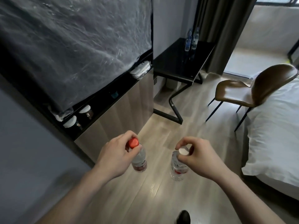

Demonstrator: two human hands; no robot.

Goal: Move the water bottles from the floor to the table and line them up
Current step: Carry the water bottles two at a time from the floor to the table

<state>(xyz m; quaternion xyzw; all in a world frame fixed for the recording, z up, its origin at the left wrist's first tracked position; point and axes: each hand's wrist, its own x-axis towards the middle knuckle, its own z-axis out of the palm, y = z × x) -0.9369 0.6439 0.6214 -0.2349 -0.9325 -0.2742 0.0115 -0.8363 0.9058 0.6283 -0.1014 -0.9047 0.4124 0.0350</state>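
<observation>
Left hand [113, 156] pinching the red-capped bottle [139, 156] by its neck, right hand [199, 156] pinching the white-capped bottle [178, 165], both hanging over open floor [145, 199], two bottles [191, 40] standing at the dark surface's [176, 65] far edge.

A clear plastic bottle with a red cap [139, 156] hangs upright above the wood floor [145, 199], pinched at its neck, a red label band near its base. Just beside it to the right hangs a clear bottle with a white cap [179, 165], also upright, showing a red label patch. Far off, two blue-labelled bottles [191, 39] stand upright, close together, at the back of the black table [176, 62].
</observation>
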